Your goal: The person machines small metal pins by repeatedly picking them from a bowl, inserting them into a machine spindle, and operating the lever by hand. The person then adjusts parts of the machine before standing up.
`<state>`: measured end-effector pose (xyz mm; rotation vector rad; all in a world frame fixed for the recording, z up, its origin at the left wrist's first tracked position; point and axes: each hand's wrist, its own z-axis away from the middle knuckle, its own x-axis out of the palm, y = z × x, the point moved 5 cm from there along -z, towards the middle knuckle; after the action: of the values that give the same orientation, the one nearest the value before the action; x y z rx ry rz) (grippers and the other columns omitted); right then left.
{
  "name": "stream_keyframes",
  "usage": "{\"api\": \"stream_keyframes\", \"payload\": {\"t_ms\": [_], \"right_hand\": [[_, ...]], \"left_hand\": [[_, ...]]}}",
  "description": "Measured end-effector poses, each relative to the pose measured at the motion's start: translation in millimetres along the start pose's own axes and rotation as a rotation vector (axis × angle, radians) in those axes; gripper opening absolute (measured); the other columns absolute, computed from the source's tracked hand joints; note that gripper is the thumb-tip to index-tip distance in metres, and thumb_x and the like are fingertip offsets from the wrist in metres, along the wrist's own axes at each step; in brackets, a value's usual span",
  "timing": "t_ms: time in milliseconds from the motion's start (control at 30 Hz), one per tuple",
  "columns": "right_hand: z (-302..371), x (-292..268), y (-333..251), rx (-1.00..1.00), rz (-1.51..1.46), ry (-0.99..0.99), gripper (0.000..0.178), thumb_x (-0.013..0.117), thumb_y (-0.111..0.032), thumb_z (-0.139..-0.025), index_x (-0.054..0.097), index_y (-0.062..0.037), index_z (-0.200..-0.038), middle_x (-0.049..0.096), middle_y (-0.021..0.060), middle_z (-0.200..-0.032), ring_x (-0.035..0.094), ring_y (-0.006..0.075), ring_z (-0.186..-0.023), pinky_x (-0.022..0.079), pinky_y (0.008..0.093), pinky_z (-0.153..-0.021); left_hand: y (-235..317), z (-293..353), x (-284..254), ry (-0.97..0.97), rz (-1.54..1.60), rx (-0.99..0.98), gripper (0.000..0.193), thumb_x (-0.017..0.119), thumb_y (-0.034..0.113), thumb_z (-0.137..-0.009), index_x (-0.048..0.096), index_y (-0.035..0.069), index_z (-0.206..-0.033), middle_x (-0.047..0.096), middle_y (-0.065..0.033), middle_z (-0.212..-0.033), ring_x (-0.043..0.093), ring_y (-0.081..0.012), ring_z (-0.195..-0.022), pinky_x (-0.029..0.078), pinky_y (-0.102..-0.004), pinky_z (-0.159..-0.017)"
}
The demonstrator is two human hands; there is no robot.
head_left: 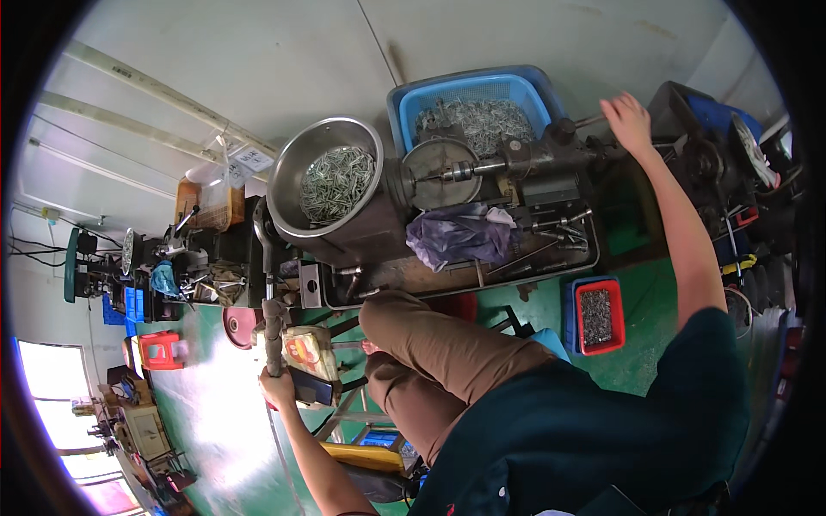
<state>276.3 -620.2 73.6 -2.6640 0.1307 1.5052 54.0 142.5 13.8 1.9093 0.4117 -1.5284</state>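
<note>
While gripping the wrapped lever [274, 334] near its lower end with the left hand [277, 390], left of the dark lathe [551, 184], also holding the metal rod [589, 119] on the lathe's right with the right hand [629, 123]!

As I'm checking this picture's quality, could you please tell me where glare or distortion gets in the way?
Head view: the windows at lower left are blown out white; head view: bright glare washes out part of the green floor; head view: fisheye distortion makes the windows slant near the dark rim; head view: the metal pins look distinct.
</note>
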Motion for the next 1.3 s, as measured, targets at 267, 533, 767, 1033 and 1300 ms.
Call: {"api": "stream_keyframes", "payload": {"t_ms": [267,533,767,1033,1300], "right_hand": [[22,-20,10,-0.132,0.097,0.18,0.031,0.046,-0.033,-0.081,0.055,-0.0056,-0.093,0.052,0.01,-0.098,0.045,0.0264,-0.099,0.032,0.039,-0.084],[-48,5,-194,-0.272,-0.332,0.046,0.021,0.063,-0.031,-0.063,0.064,-0.0135,-0.073,0.059,0.0057,-0.083,0.048,0.0264,-0.093,0.036,0.0419,-0.08],[1,40,-312,-0.417,-0.717,-0.64,0.014,0.067,-0.024,-0.055,0.065,-0.0146,-0.066,0.062,0.0025,-0.072,0.054,0.0229,-0.083,0.04,0.0374,-0.076],[10,49,-318,-0.309,-0.847,-0.799,0.02,0.065,-0.022,-0.056,0.064,-0.0088,-0.07,0.062,0.009,-0.076,0.057,0.0253,-0.078,0.044,0.034,-0.071],[8,23,-303,-0.46,-0.667,-0.561,0.004,0.061,-0.016,-0.057,0.061,-0.0128,-0.059,0.059,0.0026,-0.072,0.049,0.0231,-0.089,0.036,0.038,-0.077]], "left_hand": [[-9,-3,4,-0.022,0.012,-0.016,0.024,0.057,0.012,-0.061,0.06,0.002,-0.082,0.059,-0.0182,-0.072,0.057,-0.0348,-0.069,0.043,-0.0399,-0.064],[-18,5,10,-0.008,0.042,0.004,0.023,0.056,0.014,-0.064,0.06,0.001,-0.082,0.059,-0.0185,-0.072,0.056,-0.0361,-0.068,0.043,-0.0399,-0.064],[35,45,3,0.016,0.016,0.006,0.027,0.059,0.015,-0.063,0.059,0.0,-0.086,0.059,-0.0189,-0.072,0.057,-0.0337,-0.07,0.043,-0.0394,-0.066],[73,92,5,0.119,0.103,-0.027,0.031,0.06,0.019,-0.06,0.057,-0.002,-0.082,0.058,-0.0207,-0.067,0.054,-0.0398,-0.066,0.041,-0.0445,-0.061],[92,98,-25,0.158,-0.215,0.13,0.056,0.065,0.027,-0.058,0.047,0.004,-0.105,0.046,-0.0146,-0.103,0.048,-0.0311,-0.089,0.038,-0.0417,-0.072]]}}
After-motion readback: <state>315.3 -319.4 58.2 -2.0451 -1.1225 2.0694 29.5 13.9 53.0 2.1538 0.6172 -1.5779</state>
